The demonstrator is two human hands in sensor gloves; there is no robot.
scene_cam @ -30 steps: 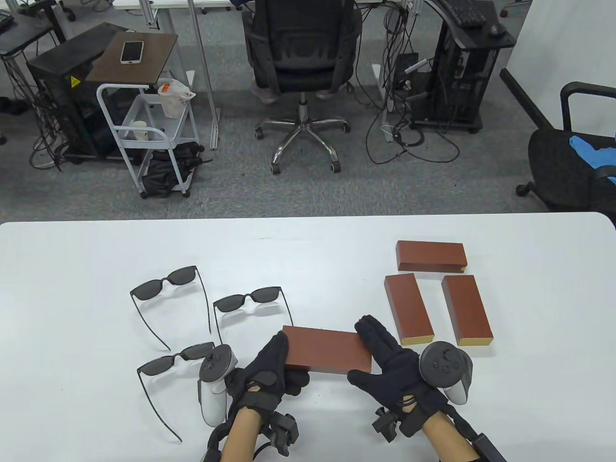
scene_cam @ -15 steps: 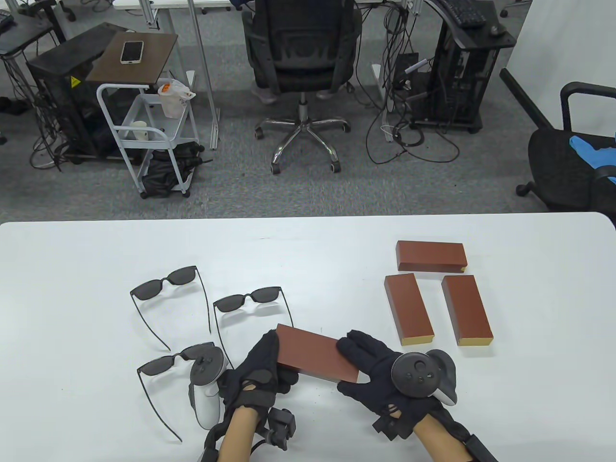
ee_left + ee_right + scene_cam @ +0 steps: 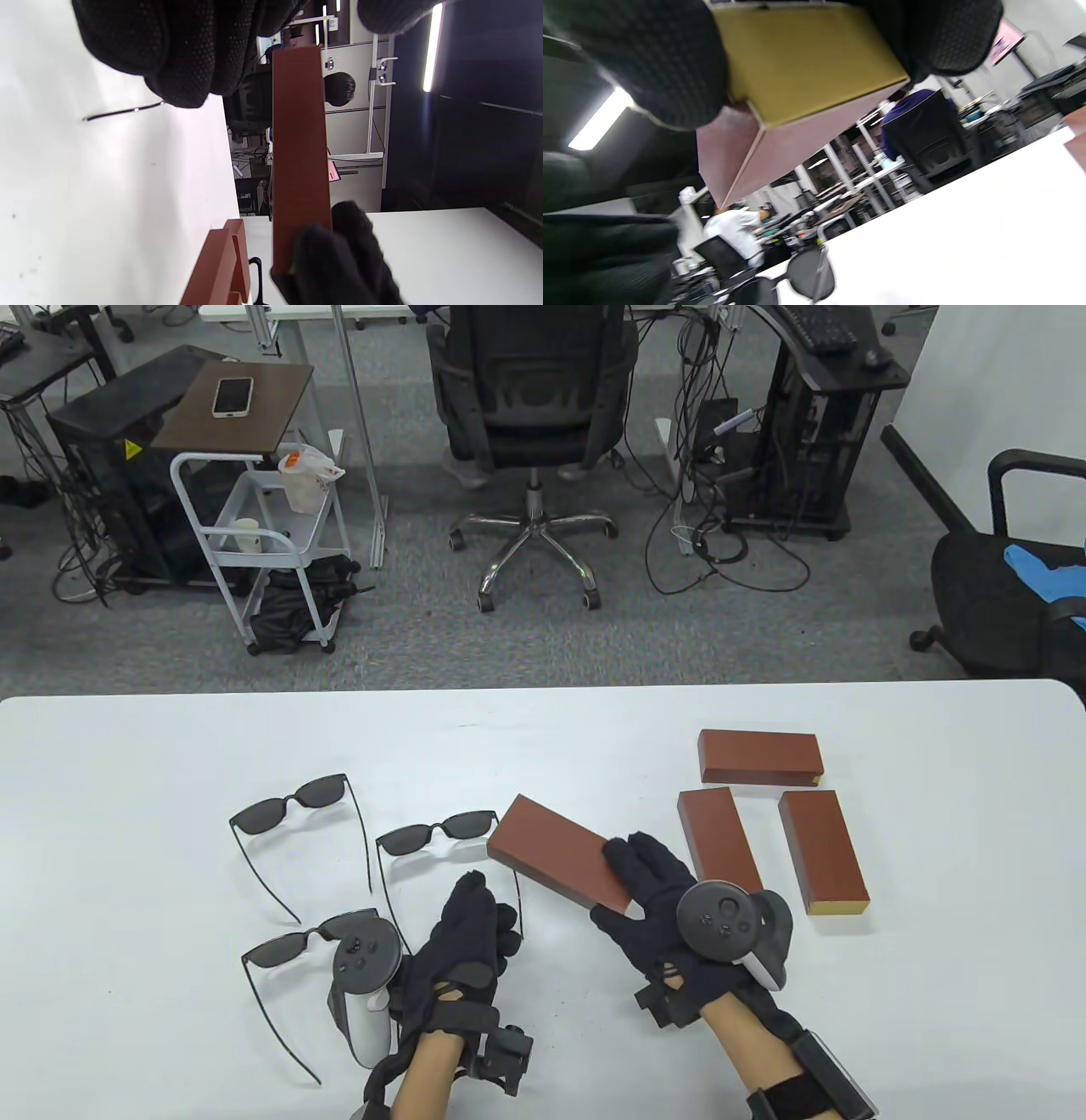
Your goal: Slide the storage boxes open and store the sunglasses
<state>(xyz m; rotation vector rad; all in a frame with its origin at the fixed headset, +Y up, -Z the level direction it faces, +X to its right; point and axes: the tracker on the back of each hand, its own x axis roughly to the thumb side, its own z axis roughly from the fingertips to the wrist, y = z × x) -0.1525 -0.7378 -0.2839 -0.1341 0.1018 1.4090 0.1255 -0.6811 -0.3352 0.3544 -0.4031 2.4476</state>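
1. While three pairs of sunglasses sit on the left half of the white table [image 3: 127, 780], none is being touched: the far-left pair [image 3: 288, 802] lies furthest back, the near pair [image 3: 288, 943] is closest to the person, and the middle pair [image 3: 437, 833] lies just left of the lifted box.
2. The left hand [image 3: 462, 937] is near the table edge, just beside the near pair. Its fingers are loosely curled and hold nothing — in the left wrist view they hang free above the tabletop.
3. The held storage box [image 3: 560, 855] — reddish-brown, long and flat — is up off the table at an angle, its far end pointing toward the middle pair.
4. The right hand [image 3: 657, 891] grips that box by its near end, fingers on top and thumb underneath. The right wrist view shows the box's yellowish end face between thumb and fingers.
5. Right of the hand, three more brown boxes lie flat on the table: two side by side [image 3: 719, 848] [image 3: 823, 850] and one crosswise [image 3: 759, 757] behind them.
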